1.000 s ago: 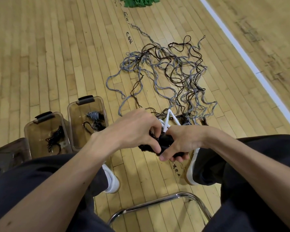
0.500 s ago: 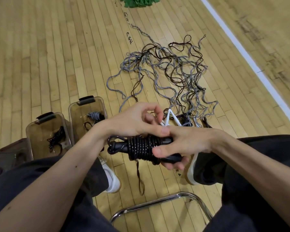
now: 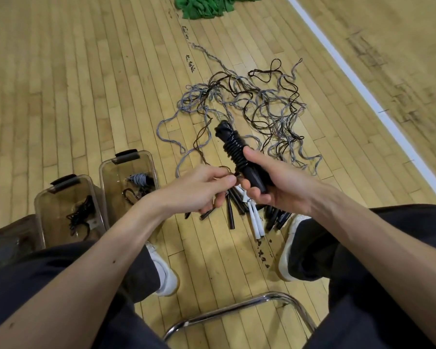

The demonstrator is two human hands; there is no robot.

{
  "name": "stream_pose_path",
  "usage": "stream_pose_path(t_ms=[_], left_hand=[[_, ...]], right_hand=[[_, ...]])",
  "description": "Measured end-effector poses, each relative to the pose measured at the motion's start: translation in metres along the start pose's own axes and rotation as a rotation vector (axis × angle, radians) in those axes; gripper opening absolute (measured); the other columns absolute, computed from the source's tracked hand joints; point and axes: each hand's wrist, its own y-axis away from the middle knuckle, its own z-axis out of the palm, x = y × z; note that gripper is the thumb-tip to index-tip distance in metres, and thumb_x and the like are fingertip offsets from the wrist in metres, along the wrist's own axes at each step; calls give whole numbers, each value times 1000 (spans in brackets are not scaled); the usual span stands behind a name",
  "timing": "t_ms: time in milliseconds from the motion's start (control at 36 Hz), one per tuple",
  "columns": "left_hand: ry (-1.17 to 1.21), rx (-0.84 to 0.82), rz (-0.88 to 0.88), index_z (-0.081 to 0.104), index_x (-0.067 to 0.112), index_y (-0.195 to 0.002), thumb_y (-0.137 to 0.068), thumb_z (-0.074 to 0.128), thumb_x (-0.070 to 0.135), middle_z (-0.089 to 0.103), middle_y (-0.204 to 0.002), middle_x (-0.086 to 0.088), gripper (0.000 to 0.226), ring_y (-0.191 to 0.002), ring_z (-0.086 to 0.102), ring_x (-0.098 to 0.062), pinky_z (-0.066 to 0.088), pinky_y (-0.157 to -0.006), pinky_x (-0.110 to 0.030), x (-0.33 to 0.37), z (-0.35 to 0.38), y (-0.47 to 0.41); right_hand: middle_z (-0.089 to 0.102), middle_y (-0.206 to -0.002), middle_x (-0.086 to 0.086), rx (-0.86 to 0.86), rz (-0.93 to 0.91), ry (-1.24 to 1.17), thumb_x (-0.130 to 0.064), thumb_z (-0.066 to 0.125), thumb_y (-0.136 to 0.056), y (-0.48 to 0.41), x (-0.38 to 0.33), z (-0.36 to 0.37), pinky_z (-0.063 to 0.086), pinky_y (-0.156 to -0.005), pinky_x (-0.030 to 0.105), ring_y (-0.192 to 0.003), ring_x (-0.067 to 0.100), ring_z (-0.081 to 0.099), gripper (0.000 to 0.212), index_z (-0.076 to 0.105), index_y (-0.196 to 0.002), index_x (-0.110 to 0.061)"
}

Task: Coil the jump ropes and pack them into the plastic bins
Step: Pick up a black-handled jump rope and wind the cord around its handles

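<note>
The right hand (image 3: 275, 187) is gripping the coiled rope (image 3: 233, 147) mid-frame, its long axis slanting up and left from the palm. The left hand (image 3: 199, 190), just left of the lower end, is pinching what seems to be the loose tail, though the fingers are hiding it. The bins (image 3: 126, 157) are sitting at lower left, nearer the left hand.

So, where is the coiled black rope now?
Centre of the head view: the coiled black rope is in the right hand, tangled ropes on the floor behind.

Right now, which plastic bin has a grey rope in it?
The bin nearest the left hand; its neighbour holds only black rope.
</note>
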Motion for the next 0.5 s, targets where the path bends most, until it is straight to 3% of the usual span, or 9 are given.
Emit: stream_pose_path(t_ms=[56, 167, 278, 389, 500], left_hand=[[-14, -4, 27, 68, 27, -94, -105, 49, 33, 53, -64, 3, 22, -54, 43, -12, 36, -51, -25, -1, 1, 0], [-214, 35, 51, 72, 24, -101, -102, 56, 32, 56, -65, 5, 18, -59, 50, -8, 39, -56, -21, -3, 0, 1], [-451, 86, 70, 72, 21, -99, -101, 56, 32, 67, -73, 1, 19, -69, 62, -16, 51, -69, -33, -3, -3, 3], [-707, 172, 111, 72, 25, -110, -100, 57, 38, 69, -89, 4, 22, -84, 63, -15, 53, -78, -39, -4, -5, 5], [-895, 199, 158, 69, 25, -110, -101, 53, 41, 67, -92, 3, 24, -84, 61, -18, 52, -73, -39, -3, -4, 7]], right_hand=[[58, -73, 4, 31, 32, 20, -49, 59, -96, -3, 2, -1, 37, -40, 16, -55, 12, 49, 44, 54, -114, -9], [59, -73, 5, 58, 73, 56, -48, 59, -96, -9, 7, -2, 37, -40, 16, -55, 12, 50, 49, 54, -124, -8], [60, -75, 7, 79, 93, 117, -48, 63, -93, -15, 12, -4, 37, -39, 18, -56, 13, 52, 66, 51, -135, 0], [60, -74, 8, 74, 130, 193, -47, 63, -94, -18, 18, -6, 38, -40, 19, -55, 14, 53, 56, 56, -123, 1], [61, -73, 10, 60, 137, 314, -44, 63, -95, -19, 22, -4, 39, -41, 19, -55, 14, 53, 48, 61, -113, 0]])
